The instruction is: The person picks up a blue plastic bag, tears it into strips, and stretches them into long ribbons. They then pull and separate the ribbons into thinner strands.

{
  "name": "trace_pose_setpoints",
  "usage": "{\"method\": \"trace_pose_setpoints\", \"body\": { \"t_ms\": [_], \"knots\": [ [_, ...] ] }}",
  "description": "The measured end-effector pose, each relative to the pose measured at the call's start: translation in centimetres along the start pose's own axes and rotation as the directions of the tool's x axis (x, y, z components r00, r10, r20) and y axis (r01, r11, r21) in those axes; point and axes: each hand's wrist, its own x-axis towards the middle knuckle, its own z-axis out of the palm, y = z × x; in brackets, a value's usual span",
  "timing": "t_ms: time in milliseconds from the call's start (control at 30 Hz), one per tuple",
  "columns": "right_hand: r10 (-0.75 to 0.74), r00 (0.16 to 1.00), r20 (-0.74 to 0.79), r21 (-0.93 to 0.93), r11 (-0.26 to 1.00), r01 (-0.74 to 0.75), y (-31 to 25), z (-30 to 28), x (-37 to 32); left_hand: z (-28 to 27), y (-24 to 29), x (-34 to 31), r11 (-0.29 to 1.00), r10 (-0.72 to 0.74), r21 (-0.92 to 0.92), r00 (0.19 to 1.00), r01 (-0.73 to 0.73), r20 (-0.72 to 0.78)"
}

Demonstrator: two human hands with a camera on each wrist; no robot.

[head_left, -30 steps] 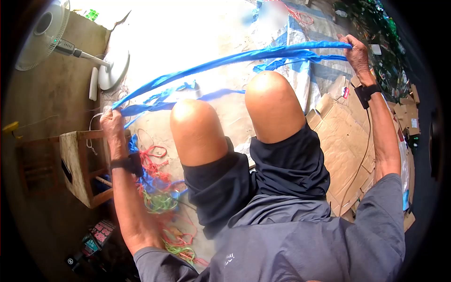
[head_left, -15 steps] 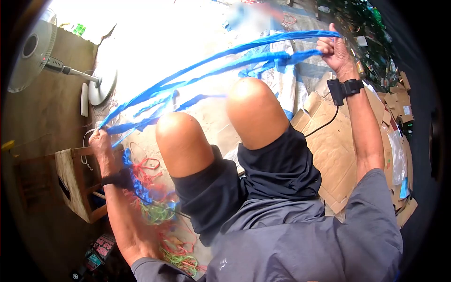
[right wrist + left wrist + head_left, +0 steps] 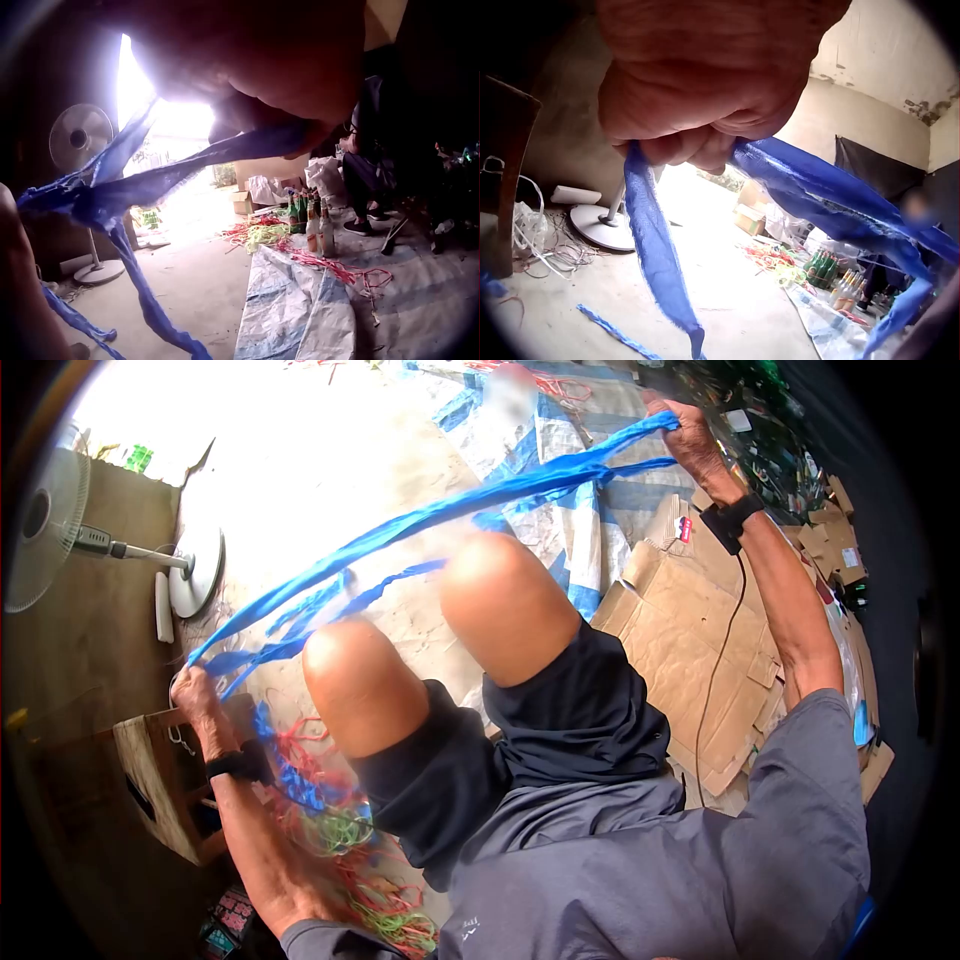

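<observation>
Long blue strips (image 3: 430, 520) of thin, frayed-edged material stretch between my two hands, crossing above the knees. My left hand (image 3: 198, 698) grips their lower left end, fingers curled round them. In the left wrist view, a blue tail (image 3: 656, 240) hangs down from that fist while other strands run off to the right. At the upper right, my right hand (image 3: 692, 440) holds the other end in curled fingers. The right wrist view shows the strips bunched (image 3: 97, 202) near a knee, with loose ends dangling.
A white standing fan (image 3: 195, 570) and a wooden frame (image 3: 160, 780) are on the left. Red, green and blue strings (image 3: 330, 810) lie beside my left leg. Flattened cardboard (image 3: 690, 660) and a blue-white striped sheet (image 3: 560, 540) cover the right. Bottles (image 3: 319, 232) and a seated person (image 3: 367, 165) are beyond.
The head view has turned, so the scene sits further left. Both hands keep hold of the strips, stretched wide throughout. The upper strands, spread apart half a second ago, now lie closer together.
</observation>
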Motion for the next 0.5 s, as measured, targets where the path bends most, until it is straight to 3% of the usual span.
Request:
{"method": "trace_pose_setpoints", "body": {
  "t_ms": [67,100,133,167,233,267,300,367,400,433,467,500],
  "knots": [
    [0.036,0.997,0.074,-0.05,0.998,-0.032,-0.2,-0.8,-0.5,-1.6,-1.8,1.3,0.996,-0.069,0.047,0.995,0.073,-0.07],
    [0.055,0.992,0.111,-0.075,0.996,-0.047,-0.5,-1.2,-0.7,-2.0,-1.8,1.0,0.994,-0.089,-0.072,0.995,0.086,-0.038],
    [0.107,0.968,0.229,-0.202,0.978,-0.061,-1.2,-2.0,-0.9,-2.2,-0.6,0.5,0.988,-0.132,-0.081,0.991,0.129,-0.035],
    [0.111,0.966,0.234,-0.198,0.978,-0.065,-1.3,-1.8,-1.2,-2.5,0.5,-0.3,0.981,-0.177,-0.083,0.984,0.173,-0.031],
    [0.12,0.933,0.339,-0.404,0.914,0.029,-1.3,-1.8,-1.3,-2.5,0.4,-0.3,0.982,-0.17,-0.097,0.984,0.165,-0.046],
    [-0.003,0.96,0.28,-0.374,0.921,0.112,-1.2,-1.5,-1.4,-2.5,0.4,-0.2,0.981,-0.166,-0.107,0.984,0.159,-0.06],
    [-0.004,0.961,0.276,-0.374,0.921,0.111,-0.4,-0.9,-1.4,-2.3,0.0,0.0,0.982,-0.162,-0.107,0.985,0.155,-0.062],
    [0.146,0.989,0.009,-0.042,0.989,-0.145,-1.0,-0.1,-0.5,-2.1,-1.1,0.6,0.996,-0.088,-0.029,0.989,0.085,-0.115],
    [0.67,0.714,0.203,0.353,0.63,-0.691,-1.6,-0.8,-1.2,-2.1,-1.6,0.9,0.995,-0.098,-0.033,0.987,0.094,-0.13],
    [0.67,0.714,0.204,0.353,0.63,-0.692,-1.3,-0.4,-1.5,-2.1,-1.6,0.8,0.995,-0.099,-0.033,0.987,0.095,-0.13],
    [0.684,0.666,0.298,0.75,0.265,-0.607,-0.5,0.2,-2.2,-2.0,-1.0,0.4,0.993,-0.118,-0.03,0.986,0.115,-0.118],
    [0.65,0.65,0.394,0.913,-0.195,-0.359,0.3,0.6,-2.9,-1.8,-0.3,0.1,0.991,-0.134,-0.028,0.985,0.132,-0.106]
  ]
}}
